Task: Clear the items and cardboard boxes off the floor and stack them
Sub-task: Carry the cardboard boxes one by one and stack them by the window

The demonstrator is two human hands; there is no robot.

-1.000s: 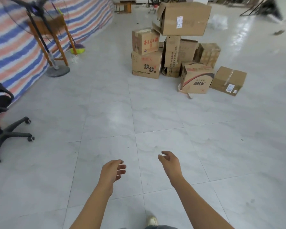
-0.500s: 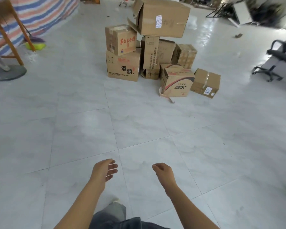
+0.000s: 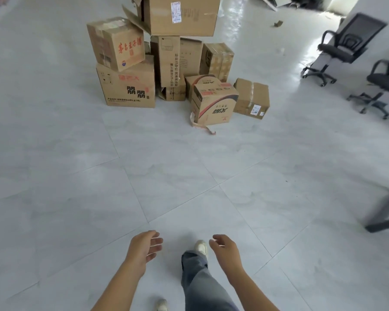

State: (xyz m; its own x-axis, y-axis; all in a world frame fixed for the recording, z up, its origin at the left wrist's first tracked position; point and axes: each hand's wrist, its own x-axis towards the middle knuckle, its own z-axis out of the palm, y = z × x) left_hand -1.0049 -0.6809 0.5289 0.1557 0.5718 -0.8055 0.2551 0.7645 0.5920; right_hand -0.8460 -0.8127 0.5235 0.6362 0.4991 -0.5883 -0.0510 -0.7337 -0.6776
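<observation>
Your left hand (image 3: 144, 249) and right hand (image 3: 227, 251) are held out low in front of you, fingers loosely curled and relaxed, gripping nothing and touching nothing, one on either side of your forward leg (image 3: 198, 277). The cardboard boxes (image 3: 130, 88) sit in a pile on the tiled floor (image 3: 76, 198) well ahead of both hands, some stacked on others. A small taped box (image 3: 252, 98) lies at the pile's right edge.

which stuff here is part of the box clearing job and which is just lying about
Job: stacked cardboard boxes, box with a loose strap, taped box, left hand, right hand, both empty.
Lying about: far office chair, near office chair, small cardboard scrap (might count as clutter).
</observation>
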